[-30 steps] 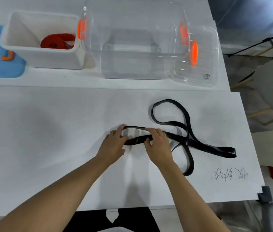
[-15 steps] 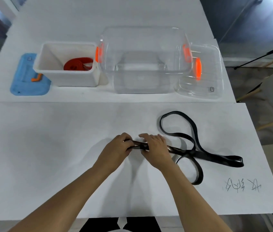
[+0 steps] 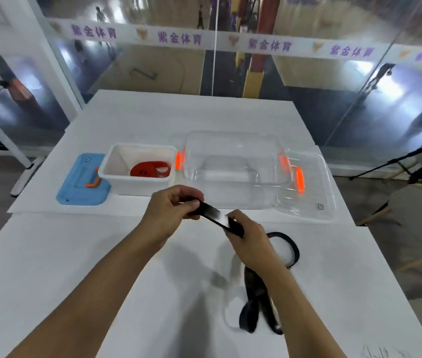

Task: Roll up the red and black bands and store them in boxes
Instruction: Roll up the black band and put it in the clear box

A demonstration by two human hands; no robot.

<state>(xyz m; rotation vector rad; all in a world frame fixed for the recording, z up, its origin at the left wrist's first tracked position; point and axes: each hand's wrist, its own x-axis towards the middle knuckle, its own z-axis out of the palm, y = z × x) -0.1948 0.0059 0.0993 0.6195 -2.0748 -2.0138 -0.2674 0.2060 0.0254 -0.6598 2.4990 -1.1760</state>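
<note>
A long black band (image 3: 215,216) is stretched between my two hands above the white table (image 3: 75,267). My left hand (image 3: 170,210) pinches its folded end near the boxes. My right hand (image 3: 247,237) grips the band a little nearer to me. The rest of the black band hangs below my right wrist, loops on the table to the right and trails toward me. A rolled red band (image 3: 150,169) lies inside the white box (image 3: 117,174). The clear box (image 3: 233,148) stands to its right and looks empty.
A blue lid (image 3: 82,188) with an orange handle lies left of the white box. A clear lid (image 3: 308,200) with an orange latch lies right of the clear box. Glass walls stand behind the table, with a tripod and a chair at the right.
Both hands have lifted the black band's end off the table and toward the boxes. The view has tilted up, showing the room behind.
</note>
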